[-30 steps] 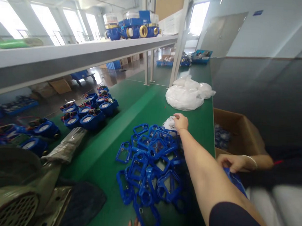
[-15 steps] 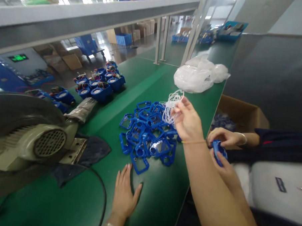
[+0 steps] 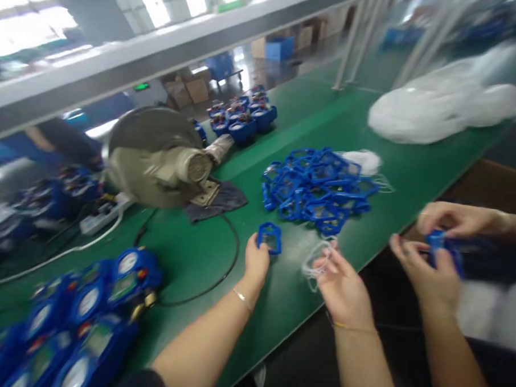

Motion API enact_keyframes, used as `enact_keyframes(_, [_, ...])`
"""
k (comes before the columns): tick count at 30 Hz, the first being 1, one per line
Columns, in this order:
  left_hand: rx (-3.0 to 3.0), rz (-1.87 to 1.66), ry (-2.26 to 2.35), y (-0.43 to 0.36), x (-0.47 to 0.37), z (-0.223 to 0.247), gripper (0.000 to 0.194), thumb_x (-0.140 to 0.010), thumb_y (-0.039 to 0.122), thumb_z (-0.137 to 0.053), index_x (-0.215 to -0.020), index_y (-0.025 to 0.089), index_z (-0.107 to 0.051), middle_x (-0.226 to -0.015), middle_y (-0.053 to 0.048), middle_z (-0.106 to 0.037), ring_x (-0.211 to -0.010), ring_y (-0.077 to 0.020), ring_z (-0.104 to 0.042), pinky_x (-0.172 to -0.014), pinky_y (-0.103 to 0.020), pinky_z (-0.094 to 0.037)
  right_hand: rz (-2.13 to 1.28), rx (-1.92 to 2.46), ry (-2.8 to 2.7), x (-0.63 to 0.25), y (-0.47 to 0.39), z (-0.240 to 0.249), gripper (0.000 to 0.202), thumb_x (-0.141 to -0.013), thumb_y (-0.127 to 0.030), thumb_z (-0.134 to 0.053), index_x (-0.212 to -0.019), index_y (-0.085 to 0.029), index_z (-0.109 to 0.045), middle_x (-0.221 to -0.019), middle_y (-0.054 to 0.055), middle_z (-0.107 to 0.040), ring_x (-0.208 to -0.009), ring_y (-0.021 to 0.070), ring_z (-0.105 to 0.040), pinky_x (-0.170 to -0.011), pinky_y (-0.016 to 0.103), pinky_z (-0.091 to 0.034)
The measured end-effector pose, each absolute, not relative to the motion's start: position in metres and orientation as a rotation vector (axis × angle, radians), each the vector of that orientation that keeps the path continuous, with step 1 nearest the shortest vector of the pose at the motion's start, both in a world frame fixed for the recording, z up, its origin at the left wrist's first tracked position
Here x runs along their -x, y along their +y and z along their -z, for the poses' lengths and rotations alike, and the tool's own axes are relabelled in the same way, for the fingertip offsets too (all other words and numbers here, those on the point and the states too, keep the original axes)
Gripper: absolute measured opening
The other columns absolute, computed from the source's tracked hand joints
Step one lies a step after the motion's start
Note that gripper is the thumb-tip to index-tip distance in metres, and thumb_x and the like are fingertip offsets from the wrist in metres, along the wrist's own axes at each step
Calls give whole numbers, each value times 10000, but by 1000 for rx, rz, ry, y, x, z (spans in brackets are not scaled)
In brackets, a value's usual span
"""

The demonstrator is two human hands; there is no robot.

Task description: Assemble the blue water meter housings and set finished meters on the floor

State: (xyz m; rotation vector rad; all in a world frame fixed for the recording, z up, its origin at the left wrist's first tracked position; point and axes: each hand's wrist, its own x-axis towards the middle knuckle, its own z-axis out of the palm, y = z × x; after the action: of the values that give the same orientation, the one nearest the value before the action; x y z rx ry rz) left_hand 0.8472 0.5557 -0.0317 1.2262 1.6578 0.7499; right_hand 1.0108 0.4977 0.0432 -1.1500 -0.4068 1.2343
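My left hand (image 3: 256,259) is closed on the edge of one blue plastic frame (image 3: 278,240), held over the green table left of the pile. In my right hand (image 3: 348,289) are thin white cord loops (image 3: 312,267), pinched between thumb and fingers near the table's front edge; they are blurred. A heap of similar blue frames (image 3: 318,190) lies just beyond both hands. Behind its right side rests more white cord (image 3: 364,161).
At right, a co-worker's hands (image 3: 429,281) hold a blue part (image 3: 436,244). A motor-like machine (image 3: 156,166) stands on a dark cloth (image 3: 223,203), its black cable crossing the table. Blue gauge units (image 3: 94,312) fill the near left. A white plastic bag (image 3: 433,107) lies far right.
My view has turned left. My left hand, flat on the table before, has picked up a blue frame. My right hand has drawn back from above the heap with white cord in it.
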Motion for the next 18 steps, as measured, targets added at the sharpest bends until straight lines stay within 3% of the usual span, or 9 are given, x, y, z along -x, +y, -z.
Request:
enact_keyframes(2, [-1118, -753, 1691, 503, -808, 1, 514, -916, 140, -415, -1423, 63, -382, -1253, -197, -643, -1152, -227, -625, -1051, -399, -454, -1341, 1225, -232, -994, 479, -49, 217, -608, -380, -800, -736, -312, -639, -715, -23, -489, -475, 94, -357, -567, 379, -469])
enact_keyframes(4, [-1073, -749, 1648, 449, -762, -34, 478, -913, 168, -463, -1387, 111, -451, -1011, -108, -731, -960, -193, -687, -915, -335, -528, -1372, 1347, -161, -968, 465, -54, 194, -624, -386, -782, -771, -374, -656, -782, 7, -518, -577, 134, -486, -614, 430, -443])
enact_keyframes(6, [-1058, -730, 1570, 396, -709, -69, 389, -915, 249, -526, -1286, 137, -552, -820, -51, -730, -812, -180, -692, -803, -303, -547, -1428, 1410, -218, -934, 452, -61, 117, -692, -460, -728, -785, -441, -660, -875, 72, -555, -865, 201, -616, -679, 503, -391])
enact_keyframes(8, [-1066, -668, 1559, 347, -648, -102, 325, -943, 334, -501, -1194, 153, -601, -781, -36, -711, -753, -169, -669, -730, -286, -529, -1509, 1429, -302, -892, 438, -72, 68, -735, -531, -665, -772, -476, -648, -928, 118, -571, -1082, 233, -605, -677, 542, -346])
enact_keyframes(10, [-1027, -664, 1670, 303, -579, -126, 333, -957, 409, -475, -1131, 169, -627, -761, -27, -696, -709, -165, -655, -696, -284, -515, -1612, 1434, -380, -842, 420, -87, 117, -713, -550, -677, -785, -462, -651, -925, 116, -597, -1019, 256, -636, -628, 525, -375])
enact_keyframes(14, [-931, -834, 2053, 227, -425, -142, 381, -943, 468, -482, -1144, 173, -618, -703, -10, -674, -701, -189, -654, -740, -323, -525, -1922, 1290, -703, -710, 370, -124, 336, -637, -518, -793, -895, -329, -688, -792, 68, -668, -652, 231, -625, -581, 440, -512])
enact_keyframes(18, [-772, -945, 2324, 161, -267, -119, 455, -922, 531, -479, -1148, 149, -576, -623, 17, -630, -628, -197, -641, -665, -324, -527, -2230, 1062, -1055, -539, 309, -147, 330, -756, -552, -745, -846, -238, -694, -618, 20, -633, -567, 178, -581, -561, 319, -490])
